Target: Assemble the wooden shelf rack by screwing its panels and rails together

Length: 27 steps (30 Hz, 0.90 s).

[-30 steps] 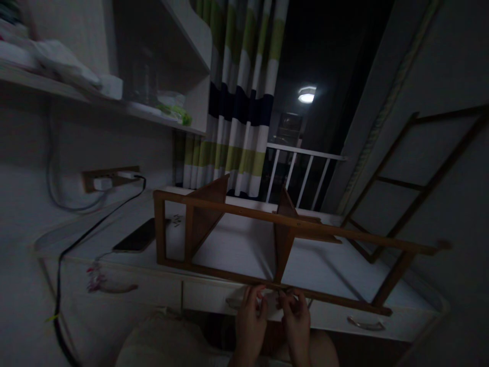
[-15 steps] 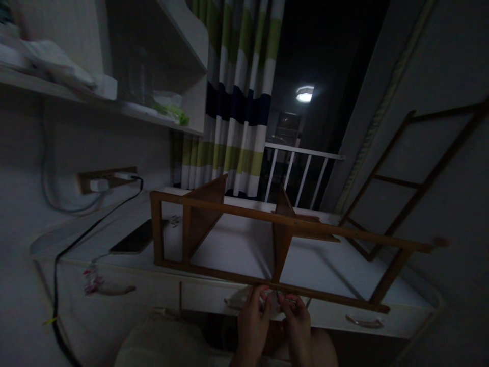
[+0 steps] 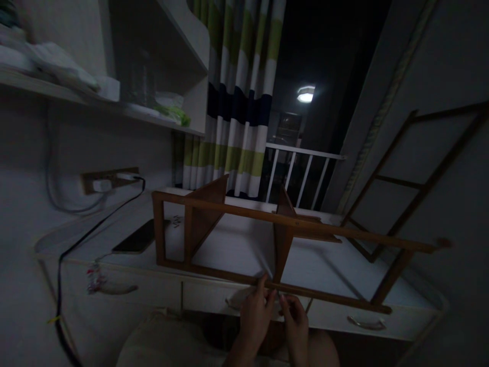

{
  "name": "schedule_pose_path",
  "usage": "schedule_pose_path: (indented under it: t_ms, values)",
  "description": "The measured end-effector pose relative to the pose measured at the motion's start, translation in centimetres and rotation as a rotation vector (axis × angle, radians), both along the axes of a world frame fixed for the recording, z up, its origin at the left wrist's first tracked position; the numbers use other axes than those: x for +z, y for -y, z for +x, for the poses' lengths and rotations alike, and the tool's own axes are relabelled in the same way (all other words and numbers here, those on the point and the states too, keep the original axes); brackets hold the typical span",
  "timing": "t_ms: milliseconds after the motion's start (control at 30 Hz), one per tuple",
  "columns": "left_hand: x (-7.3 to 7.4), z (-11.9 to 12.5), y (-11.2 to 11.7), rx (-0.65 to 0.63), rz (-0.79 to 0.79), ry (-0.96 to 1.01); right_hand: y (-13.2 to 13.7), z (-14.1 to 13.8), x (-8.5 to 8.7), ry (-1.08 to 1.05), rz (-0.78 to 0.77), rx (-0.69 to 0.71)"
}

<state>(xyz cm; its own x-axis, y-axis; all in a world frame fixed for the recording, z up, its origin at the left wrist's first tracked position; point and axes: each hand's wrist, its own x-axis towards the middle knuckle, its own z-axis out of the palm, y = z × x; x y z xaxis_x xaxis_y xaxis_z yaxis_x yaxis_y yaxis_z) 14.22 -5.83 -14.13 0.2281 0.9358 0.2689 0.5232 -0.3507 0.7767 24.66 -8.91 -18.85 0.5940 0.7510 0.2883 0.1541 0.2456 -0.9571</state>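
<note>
A brown wooden frame (image 3: 233, 276) with cross panels lies on its side on the white desk. At its near rail is my left hand (image 3: 254, 313), its index finger stretched up against the wood and its thumb apart, pointing towards the right hand. My right hand (image 3: 295, 318) is closed in a pinch just below the same rail, beside the foot of a cross panel (image 3: 282, 252). A small thin dark piece shows at its fingertips, too dim to name. The two hands are close together but separate.
A phone (image 3: 135, 237) and several small screws (image 3: 177, 221) lie on the desk (image 3: 244, 244) at the left. A black cable (image 3: 101, 221) runs from the wall socket (image 3: 110, 179). Another wooden frame (image 3: 399, 182) leans against the right wall. Drawer handles (image 3: 367, 323) line the desk front.
My left index finger has straightened and moved up onto the near rail, out of its pinch. My right hand stays pinched near the rail. The wooden frame has not moved on the desk.
</note>
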Motion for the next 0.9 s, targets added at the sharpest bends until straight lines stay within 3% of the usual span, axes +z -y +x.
schedule_pose_path:
  t_ms: [200,467,900]
  values:
    - [-0.2,0.1,0.2,0.015,0.001,-0.077,0.2,0.1,-0.9,0.089,-0.039,-0.012]
    - [-0.8,0.1,0.0,-0.011,-0.019,-0.031,0.0,-1.5,-1.3,0.176,-0.093,-0.057]
    - [-0.8,0.0,0.1,0.015,-0.021,-0.106,-0.2,-3.7,-0.9,0.088,-0.056,-0.057]
